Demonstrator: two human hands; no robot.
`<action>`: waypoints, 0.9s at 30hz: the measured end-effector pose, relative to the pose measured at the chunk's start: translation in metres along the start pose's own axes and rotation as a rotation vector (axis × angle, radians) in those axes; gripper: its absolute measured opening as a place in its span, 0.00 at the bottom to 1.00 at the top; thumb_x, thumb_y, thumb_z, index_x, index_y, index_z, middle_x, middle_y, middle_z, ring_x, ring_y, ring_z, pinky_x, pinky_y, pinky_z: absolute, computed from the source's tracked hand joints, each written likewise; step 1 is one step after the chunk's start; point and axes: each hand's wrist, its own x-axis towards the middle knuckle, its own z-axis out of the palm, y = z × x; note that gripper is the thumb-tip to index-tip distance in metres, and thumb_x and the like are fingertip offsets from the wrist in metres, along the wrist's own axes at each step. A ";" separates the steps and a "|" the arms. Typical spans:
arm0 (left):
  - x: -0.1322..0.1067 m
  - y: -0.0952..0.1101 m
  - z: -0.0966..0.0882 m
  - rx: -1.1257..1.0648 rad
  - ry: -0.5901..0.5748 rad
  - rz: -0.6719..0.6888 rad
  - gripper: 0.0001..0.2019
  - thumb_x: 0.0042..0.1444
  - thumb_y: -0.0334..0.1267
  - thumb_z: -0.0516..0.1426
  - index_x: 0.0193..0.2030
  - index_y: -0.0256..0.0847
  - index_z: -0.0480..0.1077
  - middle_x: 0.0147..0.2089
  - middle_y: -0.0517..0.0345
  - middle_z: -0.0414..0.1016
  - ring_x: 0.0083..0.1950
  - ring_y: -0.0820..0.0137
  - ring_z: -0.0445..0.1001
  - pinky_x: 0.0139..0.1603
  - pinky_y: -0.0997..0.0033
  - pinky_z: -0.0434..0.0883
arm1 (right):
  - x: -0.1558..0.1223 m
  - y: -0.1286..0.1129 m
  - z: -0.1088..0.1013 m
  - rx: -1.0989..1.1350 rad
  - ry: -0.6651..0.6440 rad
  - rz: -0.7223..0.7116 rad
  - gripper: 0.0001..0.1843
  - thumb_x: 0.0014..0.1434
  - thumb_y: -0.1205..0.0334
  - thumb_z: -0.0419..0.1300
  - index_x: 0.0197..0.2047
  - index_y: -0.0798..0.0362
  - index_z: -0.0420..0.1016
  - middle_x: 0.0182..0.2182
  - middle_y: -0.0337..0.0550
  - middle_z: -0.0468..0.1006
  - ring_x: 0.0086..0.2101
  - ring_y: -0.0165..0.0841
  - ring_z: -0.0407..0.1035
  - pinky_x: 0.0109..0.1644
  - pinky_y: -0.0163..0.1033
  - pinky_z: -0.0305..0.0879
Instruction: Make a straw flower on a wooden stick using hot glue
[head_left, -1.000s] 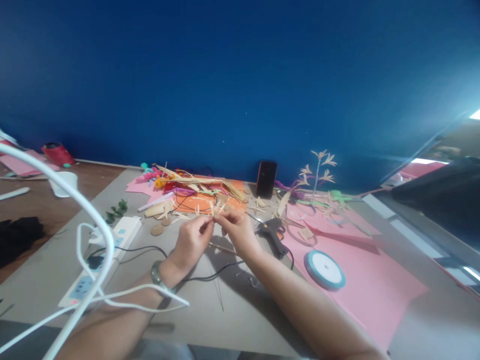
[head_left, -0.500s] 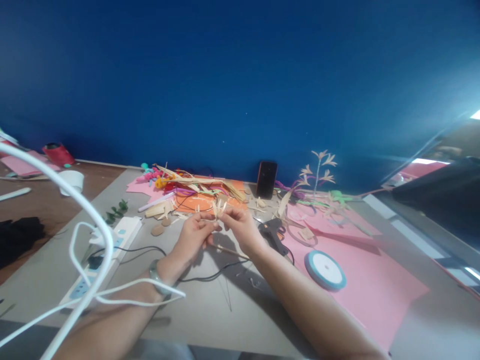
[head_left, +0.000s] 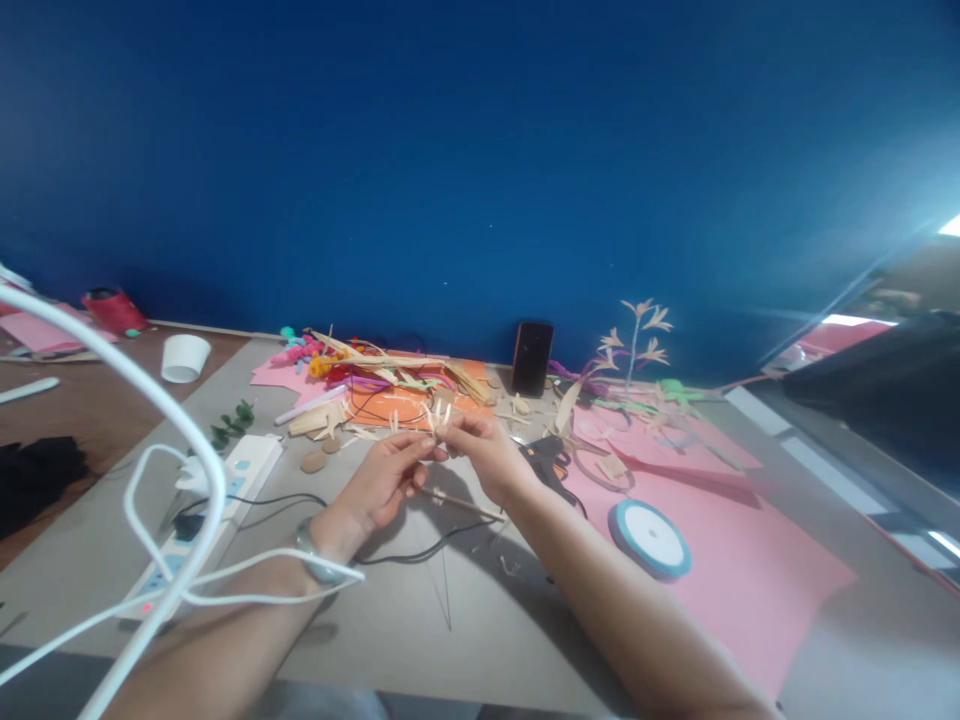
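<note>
Both hands meet over the middle of the table around a small pale flower (head_left: 441,412) of narrow, husk-like petals. My left hand (head_left: 384,478) pinches low at its base, thumb against fingertips. From the other side, my right hand (head_left: 484,455) closes finger and thumb on the same piece. The fingers hide its lower end. A thin tan stick (head_left: 463,503) lies beneath the hands, near a black cord (head_left: 431,552). Just past my right wrist is a black glue gun (head_left: 551,465), partly covered by the forearm.
A white cable (head_left: 214,480) loops across the left foreground above a power strip (head_left: 240,490). A phone (head_left: 532,358) leans at the wall beside husk strips (head_left: 405,362). Right are a flower stem (head_left: 634,345), pink paper (head_left: 757,580) and a ribbon roll (head_left: 649,539). A white cup (head_left: 185,358) stands left.
The white cup at the left has shifted right and stands more upright. My left hand's lower fingers have loosened slightly; both hands stay at the flower.
</note>
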 end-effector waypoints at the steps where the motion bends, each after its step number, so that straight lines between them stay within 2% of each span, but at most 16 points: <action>1: 0.000 0.000 0.000 0.002 -0.002 -0.002 0.11 0.47 0.44 0.64 0.32 0.38 0.74 0.32 0.56 0.75 0.19 0.81 0.61 0.16 0.79 0.50 | 0.000 0.000 0.000 0.008 -0.008 0.001 0.12 0.45 0.56 0.67 0.22 0.55 0.73 0.18 0.32 0.67 0.24 0.26 0.56 0.33 0.36 0.53; 11: -0.001 -0.001 0.003 -0.027 0.006 -0.009 0.13 0.45 0.44 0.65 0.31 0.36 0.72 0.30 0.57 0.74 0.19 0.82 0.62 0.16 0.81 0.54 | -0.002 -0.004 0.001 0.012 -0.014 -0.013 0.11 0.44 0.57 0.68 0.21 0.54 0.73 0.18 0.33 0.68 0.23 0.26 0.56 0.31 0.35 0.52; 19: -0.003 -0.002 0.007 -0.055 0.039 0.007 0.14 0.45 0.43 0.66 0.30 0.35 0.71 0.29 0.59 0.72 0.21 0.82 0.62 0.18 0.81 0.57 | -0.002 -0.007 0.001 -0.002 -0.001 -0.025 0.15 0.45 0.55 0.68 0.18 0.54 0.71 0.16 0.31 0.64 0.22 0.25 0.55 0.30 0.35 0.51; 27: -0.003 -0.001 0.007 -0.069 0.048 0.012 0.13 0.45 0.43 0.65 0.31 0.36 0.70 0.28 0.61 0.70 0.21 0.82 0.62 0.19 0.80 0.56 | -0.003 -0.009 0.000 0.021 -0.024 -0.025 0.10 0.45 0.58 0.67 0.20 0.54 0.74 0.17 0.32 0.67 0.23 0.26 0.57 0.31 0.36 0.54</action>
